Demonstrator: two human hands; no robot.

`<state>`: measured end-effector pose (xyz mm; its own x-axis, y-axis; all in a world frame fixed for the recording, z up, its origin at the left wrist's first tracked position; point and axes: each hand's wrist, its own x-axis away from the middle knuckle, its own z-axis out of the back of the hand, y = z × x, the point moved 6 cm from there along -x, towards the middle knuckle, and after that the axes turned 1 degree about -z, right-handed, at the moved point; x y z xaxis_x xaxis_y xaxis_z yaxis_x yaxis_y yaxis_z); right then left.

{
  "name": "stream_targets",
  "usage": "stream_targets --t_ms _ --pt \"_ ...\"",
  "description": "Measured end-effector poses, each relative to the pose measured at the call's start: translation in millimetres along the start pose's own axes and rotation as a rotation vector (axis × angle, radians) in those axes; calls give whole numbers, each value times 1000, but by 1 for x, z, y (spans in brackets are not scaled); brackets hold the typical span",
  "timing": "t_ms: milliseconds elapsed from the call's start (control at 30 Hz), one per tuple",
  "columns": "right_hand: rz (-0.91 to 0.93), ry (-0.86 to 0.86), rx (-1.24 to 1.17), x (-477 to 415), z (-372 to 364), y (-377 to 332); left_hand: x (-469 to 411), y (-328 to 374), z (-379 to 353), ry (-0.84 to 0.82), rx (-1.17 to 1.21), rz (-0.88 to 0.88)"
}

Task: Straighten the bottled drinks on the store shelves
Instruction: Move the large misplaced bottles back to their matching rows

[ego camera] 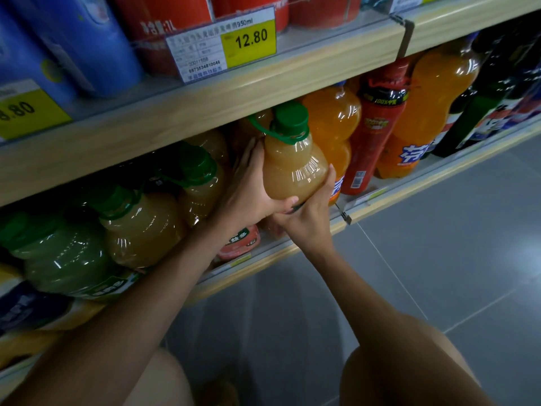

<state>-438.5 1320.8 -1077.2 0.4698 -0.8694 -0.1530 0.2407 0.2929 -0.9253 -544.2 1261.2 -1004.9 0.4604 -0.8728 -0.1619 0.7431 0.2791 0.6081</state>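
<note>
- My left hand (251, 186) grips the pale juice bottle (292, 171) from its left side, thumb curled under its belly
- My right hand (310, 212) grips the same bottle lower down on its right, fingers reaching up its side
- The bottle, with its green cap (291, 118), is on the shelf level directly below the 12.80 price tag (248, 39); my hands hide its base, so I cannot tell whether it rests on the shelf
- Below and left of the tag stand more green-capped juice bottles (140, 227)
- Below and right of the tag, an orange soda bottle (333, 118) is just beside mine, then a red bottle (377, 127)
</note>
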Motion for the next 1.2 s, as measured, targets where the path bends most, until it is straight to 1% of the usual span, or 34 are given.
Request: stream_targets --t_ms 200,467,667,933,1200 --pt "-20 22 -19 2 -4 1 -1 -2 2 -24 15 11" --pt "-61 -15 22 -1 -10 12 -4 -4 -5 -76 -64 50" --pt "-103 -7 13 2 -18 19 -5 -11 -16 -101 -222 99" --pt "-83 -44 48 1 -19 18 -2 -9 -15 -99 -286 137" --pt "-58 -43 82 9 -23 13 11 -4 -6 -75 -454 192"
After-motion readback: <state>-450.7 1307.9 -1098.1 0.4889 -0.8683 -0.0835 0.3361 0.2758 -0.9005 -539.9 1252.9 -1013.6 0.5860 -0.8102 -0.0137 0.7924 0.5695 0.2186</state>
